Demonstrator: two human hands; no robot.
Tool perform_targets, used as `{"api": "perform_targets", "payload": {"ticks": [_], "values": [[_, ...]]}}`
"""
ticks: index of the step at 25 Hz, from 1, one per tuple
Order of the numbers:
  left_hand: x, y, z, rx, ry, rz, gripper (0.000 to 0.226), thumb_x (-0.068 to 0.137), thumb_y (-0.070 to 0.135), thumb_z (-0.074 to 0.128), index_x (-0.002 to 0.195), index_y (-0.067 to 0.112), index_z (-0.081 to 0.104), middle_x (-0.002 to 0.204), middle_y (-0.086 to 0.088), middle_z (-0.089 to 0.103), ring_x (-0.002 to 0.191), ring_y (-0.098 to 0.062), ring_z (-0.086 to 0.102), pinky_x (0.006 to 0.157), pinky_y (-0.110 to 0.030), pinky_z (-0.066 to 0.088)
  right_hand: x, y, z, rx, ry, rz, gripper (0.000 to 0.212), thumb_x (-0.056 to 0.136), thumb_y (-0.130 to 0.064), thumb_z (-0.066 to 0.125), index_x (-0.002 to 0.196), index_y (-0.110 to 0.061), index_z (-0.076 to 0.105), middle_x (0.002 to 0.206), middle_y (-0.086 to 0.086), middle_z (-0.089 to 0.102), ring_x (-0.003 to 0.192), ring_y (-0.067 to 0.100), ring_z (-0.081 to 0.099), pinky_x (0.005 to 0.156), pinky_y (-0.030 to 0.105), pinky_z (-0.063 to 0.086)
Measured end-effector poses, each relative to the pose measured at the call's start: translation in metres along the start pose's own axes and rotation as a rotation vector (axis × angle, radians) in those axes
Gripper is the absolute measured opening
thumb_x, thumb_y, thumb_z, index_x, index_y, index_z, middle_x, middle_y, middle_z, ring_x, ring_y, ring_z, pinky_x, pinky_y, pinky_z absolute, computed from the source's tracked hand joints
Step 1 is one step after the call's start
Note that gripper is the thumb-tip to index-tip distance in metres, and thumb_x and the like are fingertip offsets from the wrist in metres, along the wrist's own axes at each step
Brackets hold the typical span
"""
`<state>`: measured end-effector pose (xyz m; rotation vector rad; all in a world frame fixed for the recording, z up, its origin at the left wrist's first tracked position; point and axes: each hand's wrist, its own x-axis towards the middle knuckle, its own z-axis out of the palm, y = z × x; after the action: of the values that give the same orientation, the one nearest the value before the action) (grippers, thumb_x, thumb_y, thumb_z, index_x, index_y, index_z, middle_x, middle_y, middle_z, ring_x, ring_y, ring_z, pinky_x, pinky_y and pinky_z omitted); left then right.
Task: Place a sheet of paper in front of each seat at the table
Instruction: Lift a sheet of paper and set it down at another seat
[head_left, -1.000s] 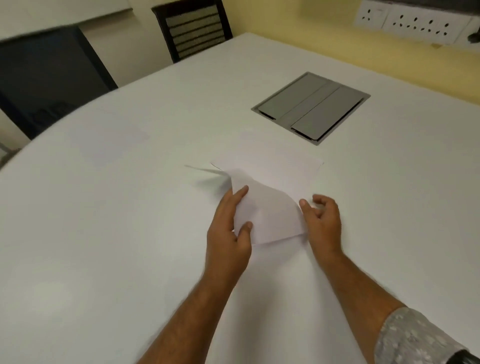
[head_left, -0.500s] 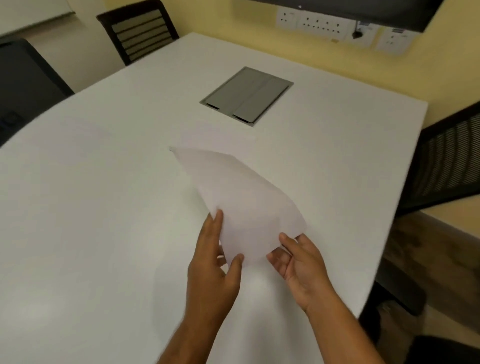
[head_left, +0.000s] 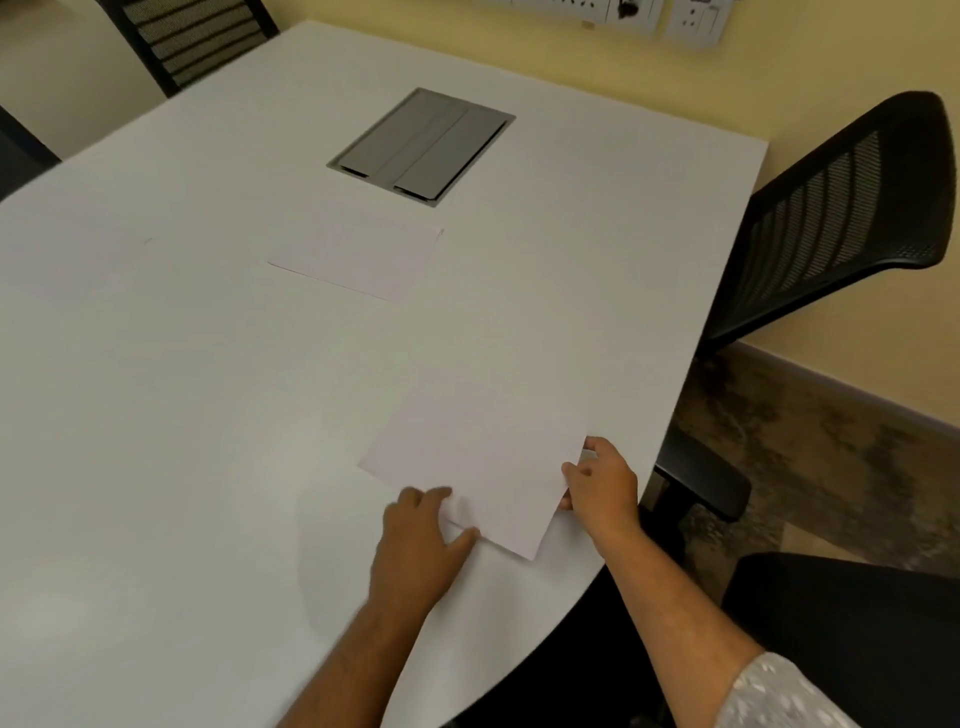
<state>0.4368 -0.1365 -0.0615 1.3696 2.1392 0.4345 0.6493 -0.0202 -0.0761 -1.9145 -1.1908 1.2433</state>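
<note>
A white sheet of paper (head_left: 478, 457) lies nearly flat on the white table (head_left: 156, 415), near its right edge. My left hand (head_left: 421, 540) pinches the sheet's near left corner. My right hand (head_left: 602, 480) grips its right edge. A small stack of white paper (head_left: 358, 254) rests flat in the middle of the table, apart from both hands. A black mesh chair (head_left: 841, 208) stands beyond the table's right edge, and a black seat (head_left: 841, 618) sits close below my right arm.
A grey cable hatch (head_left: 423, 145) is set into the table beyond the stack. Another black chair (head_left: 192, 36) stands at the far left corner. Wall sockets (head_left: 691, 21) line the yellow wall. Brown floor shows at the right.
The sheet was peeled off the stack, lifted, and carried right toward the table's edge. It now lies nearly flat there, both hands still on it. The view has swung right.
</note>
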Motion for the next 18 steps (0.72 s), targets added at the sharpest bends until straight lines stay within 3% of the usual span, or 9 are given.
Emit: {"api": "perform_targets", "payload": {"ticks": [3, 5, 6, 8, 9, 11, 15, 18], "values": [[0.034, -0.012, 0.005, 0.115, 0.085, 0.027, 0.077, 0.084, 0.063, 0.066, 0.151, 0.030, 0.045, 0.157, -0.003, 0.041, 0.145, -0.028, 0.038, 0.111, -0.046, 0.047, 0.012, 0.012, 0.000, -0.130, 0.026, -0.019, 0.032, 0.097, -0.008, 0.069, 0.127, -0.017, 0.063, 0.080, -0.005, 0.067, 0.064, 0.008, 0.066, 0.045, 0.008, 0.047], [0.055, -0.021, 0.011, 0.189, 0.015, 0.032, 0.091, 0.084, 0.069, 0.063, 0.160, 0.030, 0.029, 0.171, -0.003, 0.022, 0.159, -0.028, 0.018, 0.125, -0.051, 0.028, 0.011, 0.017, 0.000, -0.207, 0.015, -0.026, 0.038, 0.096, -0.011, 0.070, 0.132, -0.018, 0.059, 0.077, -0.002, 0.067, 0.065, 0.008, 0.064, 0.045, 0.007, 0.044], [0.063, -0.027, 0.014, 0.231, -0.023, 0.035, 0.097, 0.083, 0.072, 0.061, 0.162, 0.031, 0.023, 0.174, -0.001, 0.012, 0.161, -0.027, 0.008, 0.127, -0.054, 0.020, 0.009, 0.020, 0.001, -0.232, 0.017, -0.035, 0.047, 0.095, -0.013, 0.073, 0.138, -0.020, 0.054, 0.082, 0.000, 0.068, 0.069, 0.009, 0.065, 0.051, 0.008, 0.046], [0.075, -0.039, 0.016, 0.292, -0.065, 0.066, 0.105, 0.081, 0.076, 0.059, 0.164, 0.032, 0.014, 0.176, 0.001, 0.001, 0.162, -0.025, -0.003, 0.127, -0.057, 0.013, 0.000, 0.028, 0.005, -0.317, 0.056, -0.130, 0.072, 0.091, -0.018, 0.078, 0.151, -0.026, 0.039, 0.119, 0.003, 0.065, 0.098, 0.013, 0.063, 0.081, 0.019, 0.054], [0.079, -0.043, 0.016, 0.300, -0.071, 0.083, 0.106, 0.080, 0.077, 0.059, 0.164, 0.032, 0.013, 0.176, 0.002, -0.001, 0.162, -0.025, -0.004, 0.127, -0.058, 0.012, -0.006, 0.033, 0.009, -0.418, 0.077, -0.209, 0.080, 0.090, -0.022, 0.079, 0.155, -0.029, 0.033, 0.141, 0.001, 0.053, 0.119, 0.015, 0.054, 0.096, 0.028, 0.051], [0.084, -0.052, 0.015, 0.300, -0.064, 0.110, 0.107, 0.078, 0.078, 0.060, 0.164, 0.034, 0.013, 0.176, 0.003, -0.001, 0.162, -0.023, -0.005, 0.127, -0.058, 0.012, -0.017, 0.042, 0.016, -0.673, 0.055, -0.352, 0.080, 0.095, -0.033, 0.072, 0.161, -0.033, 0.026, 0.165, -0.005, 0.027, 0.145, 0.018, 0.032, 0.110, 0.040, 0.043], [0.085, -0.057, 0.018, 0.294, -0.034, 0.120, 0.107, 0.079, 0.079, 0.059, 0.164, 0.035, 0.011, 0.176, 0.004, -0.002, 0.162, -0.023, -0.006, 0.128, -0.055, 0.010, -0.019, 0.053, 0.021, -0.878, -0.052, -0.391, 0.058, 0.106, -0.044, 0.049, 0.162, -0.036, 0.031, 0.172, -0.007, 0.021, 0.156, 0.018, 0.021, 0.119, 0.046, 0.034], [0.080, -0.053, 0.010, 0.258, -0.057, 0.119, 0.107, 0.081, 0.079, 0.059, 0.165, 0.035, 0.010, 0.176, 0.005, -0.004, 0.162, -0.023, -0.007, 0.129, -0.053, 0.009, -0.019, 0.046, 0.014, -0.826, -0.095, -0.379, 0.058, 0.106, -0.045, 0.051, 0.161, -0.035, 0.033, 0.172, -0.009, 0.019, 0.156, 0.016, 0.019, 0.121, 0.045, 0.032]]}}
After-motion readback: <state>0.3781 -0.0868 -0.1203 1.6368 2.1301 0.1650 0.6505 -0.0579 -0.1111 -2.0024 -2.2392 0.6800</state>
